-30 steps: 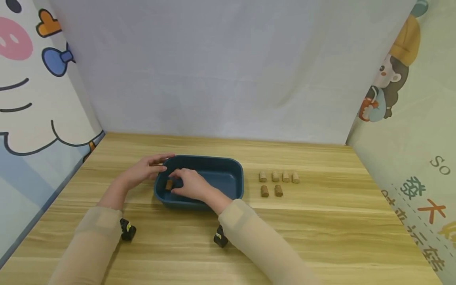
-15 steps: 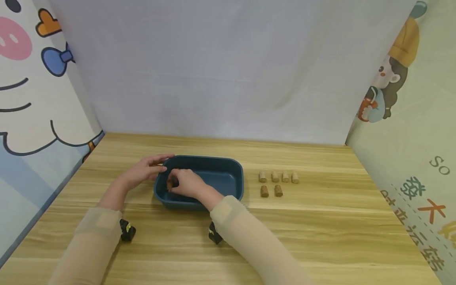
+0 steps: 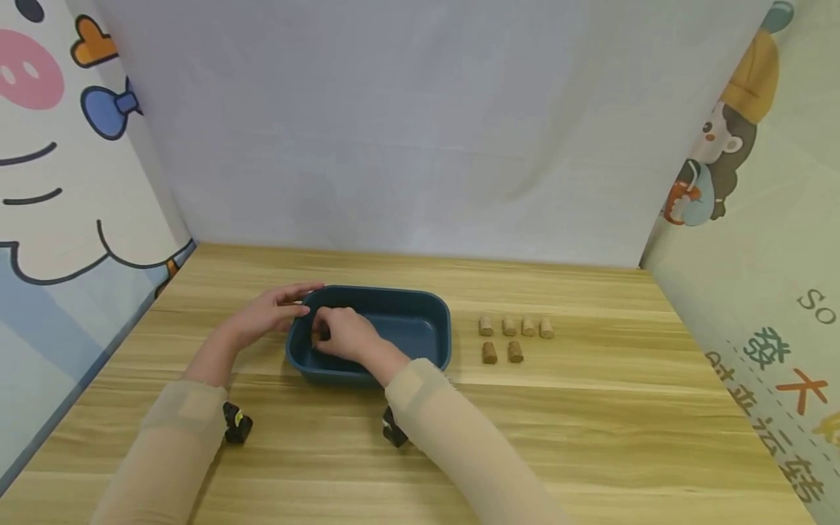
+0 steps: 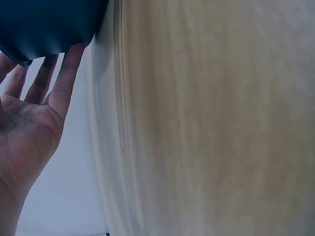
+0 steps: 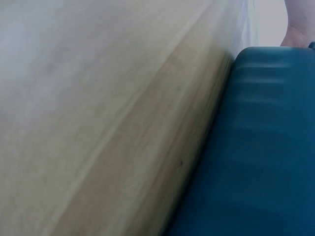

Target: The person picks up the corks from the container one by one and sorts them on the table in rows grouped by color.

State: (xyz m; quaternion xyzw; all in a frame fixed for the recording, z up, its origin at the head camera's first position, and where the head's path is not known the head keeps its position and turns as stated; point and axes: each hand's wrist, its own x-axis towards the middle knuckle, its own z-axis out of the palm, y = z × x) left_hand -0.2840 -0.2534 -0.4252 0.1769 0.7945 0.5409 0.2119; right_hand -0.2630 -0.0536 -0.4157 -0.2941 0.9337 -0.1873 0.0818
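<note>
A dark blue rectangular box (image 3: 410,334) stands on the wooden table. At its left end is my left hand (image 3: 262,317), fingers nearly straight, touching the rim and outer wall. The left wrist view shows that palm (image 4: 29,123) with fingertips against the box. My right hand (image 3: 348,335) reaches inside the box near its left end, thumb and fingers pinching a brown cork, now almost wholly hidden by the hand. In the right wrist view only the box's outer side (image 5: 266,147) shows near that wrist; the right hand's fingers are out of sight there.
Right of the box, several pale corks (image 3: 509,326) stand in a row, with two browner corks (image 3: 515,352) in front. A white cloth (image 3: 407,131) hangs behind the table (image 3: 590,408). Printed cartoon sheets (image 3: 741,240) flank both sides.
My right hand moved slightly left inside the box and closed its thumb and fingers on the brown cork, which was visible a second ago. My left hand stayed at the box's end.
</note>
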